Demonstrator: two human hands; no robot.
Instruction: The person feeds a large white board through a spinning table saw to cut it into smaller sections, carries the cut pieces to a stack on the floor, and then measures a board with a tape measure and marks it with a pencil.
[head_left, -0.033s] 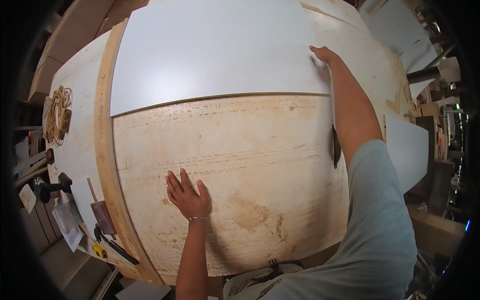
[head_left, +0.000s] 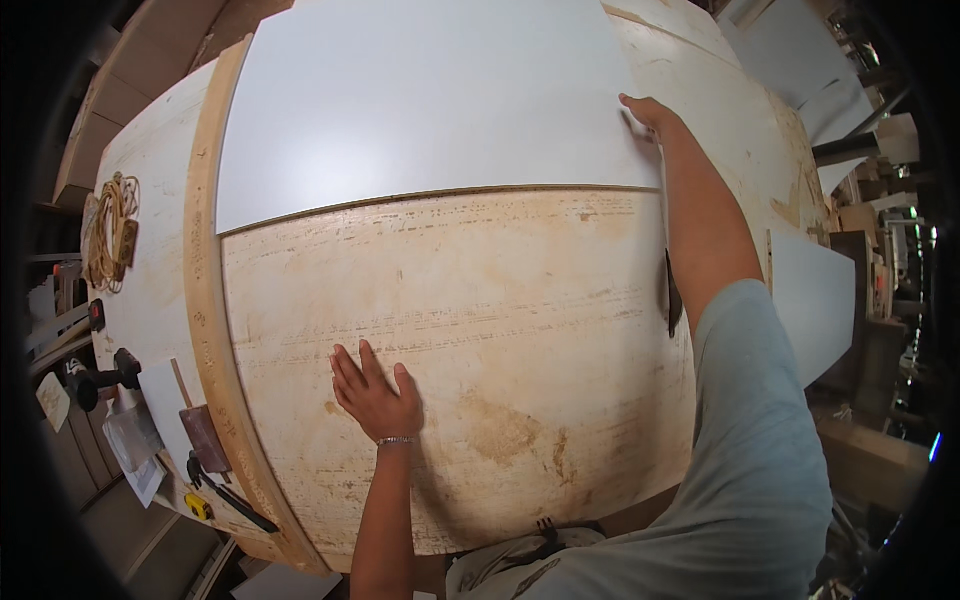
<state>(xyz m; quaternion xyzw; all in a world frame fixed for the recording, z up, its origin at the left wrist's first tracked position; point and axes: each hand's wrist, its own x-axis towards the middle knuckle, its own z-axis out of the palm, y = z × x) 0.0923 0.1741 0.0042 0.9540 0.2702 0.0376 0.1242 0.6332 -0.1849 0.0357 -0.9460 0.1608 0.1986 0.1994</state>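
A large white panel [head_left: 430, 110] lies flat across the far part of the worn, stained worktable [head_left: 480, 290]. Its left edge runs along a long wooden strip [head_left: 205, 270]. At the panel's right edge my right hand [head_left: 648, 112] is closed, with the thumb over the top face; the other fingers are mostly hidden at the edge. My left hand [head_left: 378, 395] rests palm down on the bare tabletop, fingers spread, holding nothing. A metal bracelet [head_left: 396, 440] circles that wrist. Below my right forearm is a thin dark object [head_left: 673, 295], partly hidden.
Left of the strip lie a hammer [head_left: 230, 493], a yellow tape measure [head_left: 198, 506], a reddish-brown block [head_left: 205, 440], a dark power tool [head_left: 105, 378] and a coiled cord [head_left: 110, 235]. Another white board [head_left: 812, 300] stands out beyond the table's right side.
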